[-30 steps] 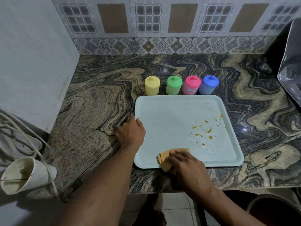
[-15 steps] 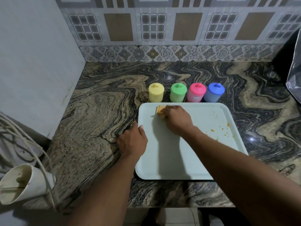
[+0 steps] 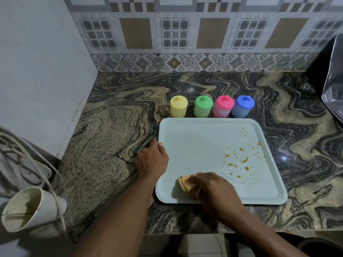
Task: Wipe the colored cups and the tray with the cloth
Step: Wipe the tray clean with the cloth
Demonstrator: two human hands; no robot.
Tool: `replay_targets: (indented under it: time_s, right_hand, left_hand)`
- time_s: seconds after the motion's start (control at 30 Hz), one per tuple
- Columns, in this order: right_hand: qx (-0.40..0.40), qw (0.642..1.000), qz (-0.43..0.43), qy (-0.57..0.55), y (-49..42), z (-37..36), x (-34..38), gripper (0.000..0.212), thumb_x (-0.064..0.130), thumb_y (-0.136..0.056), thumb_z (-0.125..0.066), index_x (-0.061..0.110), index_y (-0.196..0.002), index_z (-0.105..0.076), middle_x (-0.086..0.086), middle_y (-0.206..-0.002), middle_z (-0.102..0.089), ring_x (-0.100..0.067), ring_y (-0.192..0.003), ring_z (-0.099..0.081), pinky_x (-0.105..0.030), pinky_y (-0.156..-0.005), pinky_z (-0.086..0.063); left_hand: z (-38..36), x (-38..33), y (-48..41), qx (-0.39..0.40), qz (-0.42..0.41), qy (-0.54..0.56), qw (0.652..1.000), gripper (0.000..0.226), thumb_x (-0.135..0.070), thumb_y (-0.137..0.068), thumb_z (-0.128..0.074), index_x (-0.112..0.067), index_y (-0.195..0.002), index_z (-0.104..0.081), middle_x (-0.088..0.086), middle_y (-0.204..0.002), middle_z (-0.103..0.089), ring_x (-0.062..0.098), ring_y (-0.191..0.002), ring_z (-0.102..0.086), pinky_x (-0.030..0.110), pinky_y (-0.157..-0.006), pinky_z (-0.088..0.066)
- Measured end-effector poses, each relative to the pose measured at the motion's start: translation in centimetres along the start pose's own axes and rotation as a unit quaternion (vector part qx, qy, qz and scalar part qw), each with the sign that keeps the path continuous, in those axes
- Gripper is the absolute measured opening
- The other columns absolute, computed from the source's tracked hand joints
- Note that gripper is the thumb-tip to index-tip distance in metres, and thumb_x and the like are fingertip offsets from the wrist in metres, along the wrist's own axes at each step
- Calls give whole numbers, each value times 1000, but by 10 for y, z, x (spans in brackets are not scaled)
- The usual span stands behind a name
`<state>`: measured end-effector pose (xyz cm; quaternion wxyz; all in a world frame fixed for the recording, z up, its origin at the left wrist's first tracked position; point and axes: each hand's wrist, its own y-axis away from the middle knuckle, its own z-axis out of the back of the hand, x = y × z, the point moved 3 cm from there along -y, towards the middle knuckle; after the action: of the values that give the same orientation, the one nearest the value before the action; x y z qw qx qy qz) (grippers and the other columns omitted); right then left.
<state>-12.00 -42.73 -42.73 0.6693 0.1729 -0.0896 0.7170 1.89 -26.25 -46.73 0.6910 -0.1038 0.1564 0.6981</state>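
A pale blue tray (image 3: 204, 138) lies flat on the marbled counter, with orange spatters (image 3: 239, 160) on its right half. My right hand (image 3: 213, 190) grips a folded orange cloth (image 3: 186, 184) against the tray's near left corner. At the tray's left rim sits my left hand (image 3: 151, 160), thumb on the edge and fingers curled down onto the counter beside it. Behind the tray stand four upturned cups in a row: yellow (image 3: 178, 106), green (image 3: 203, 107), pink (image 3: 223, 107) and blue (image 3: 242, 107).
A white wall (image 3: 40, 71) closes the left side and a tiled backsplash (image 3: 185, 43) the back. A white cup-shaped object (image 3: 27, 208) with cords lies at the lower left. A dark shiny object (image 3: 334, 89) stands at the right edge. The counter's front edge runs just below the tray.
My right hand has dragged the cloth from the tray's far left corner back to the near left corner. The left hand has stayed on the tray's left rim.
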Motion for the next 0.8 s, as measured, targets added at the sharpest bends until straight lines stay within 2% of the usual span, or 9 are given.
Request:
replay_targets:
  time_s: [0.07, 0.17, 0.27, 0.33, 0.4, 0.47, 0.53, 0.67, 0.8]
  right_hand:
    - [-12, 997, -42, -58, -21, 17, -4, 54, 18, -73, -40, 31, -118, -67, 0, -110, -74, -29, -104, -66, -37, -79, -54]
    - [-93, 990, -72, -79, -77, 41, -6, 48, 15, -79, -43, 27, -118, -68, -8, -109, -74, -37, -101, -65, -39, -77, -54]
    - [-113, 990, -64, -47, -142, 40, 3, 48, 11, -82, -47, 23, -124, -65, -11, -114, -72, -39, -101, -63, -41, -76, -52]
    - [-83, 995, -47, -18, -172, 26, 14, 44, 14, -83, -47, 22, -122, -64, -14, -112, -70, -39, -100, -63, -41, -75, -52]
    - [-38, 998, -35, 29, -182, 5, 24, 39, 19, -84, -50, 21, -120, -64, -13, -116, -69, -36, -107, -61, -41, -82, -52]
    - [-43, 997, -15, 66, -173, -13, 30, 40, 21, -85, -53, 18, -123, -64, -8, -129, -64, -33, -122, -52, -41, -94, -45]
    - [-69, 996, 3, 56, -155, -25, 32, 43, 18, -86, -54, 15, -128, -63, -6, -138, -59, -33, -133, -45, -42, -102, -38]
    - [-117, 992, 31, 40, -116, -37, 34, 49, 15, -77, -51, 12, -122, -70, -8, -131, -67, -36, -124, -57, -45, -99, -47]
    - [-106, 991, 69, 41, -80, -41, 41, 47, 22, -72, -54, 19, -115, -74, -2, -126, -70, -30, -117, -64, -41, -92, -53]
  left_hand:
    - [1, 4, -4, 24, 3, 31, 999, 32, -41, -105, -31, -20, -95, -54, 13, -99, -67, 38, -93, -61, 40, -73, -43]
    - [8, 9, -13, 64, 19, 47, 997, 36, -39, -102, -39, -18, -74, -47, 10, -82, -60, 33, -81, -56, 37, -67, -40]
    - [16, 12, -26, 146, 35, 98, 984, 37, -37, -100, -46, -9, -79, -60, 11, -73, -65, 32, -72, -64, 33, -62, -45]
    - [18, 16, -33, 206, 52, 158, 964, 31, -33, -101, -47, -10, -91, -67, 10, -68, -72, 27, -63, -70, 36, -70, -56]
    - [18, 19, -38, 241, 53, 186, 951, 29, -27, -102, -46, -9, -96, -68, 11, -65, -73, 25, -58, -70, 36, -72, -57]
    - [19, 20, -40, 255, 46, 184, 948, 31, -26, -103, -45, -13, -89, -69, 11, -65, -73, 23, -58, -70, 32, -65, -51]
    - [22, 18, -40, 268, 47, 179, 946, 33, -26, -104, -43, -14, -86, -67, 12, -68, -74, 22, -59, -70, 30, -64, -47]
    - [25, 15, -39, 285, 63, 191, 937, 28, -20, -102, -42, -13, -85, -64, 10, -66, -70, 21, -56, -68, 27, -58, -43]
    - [28, 15, -40, 289, 77, 215, 930, 22, -27, -104, -48, -16, -94, -64, 7, -66, -67, 18, -50, -64, 25, -55, -43]
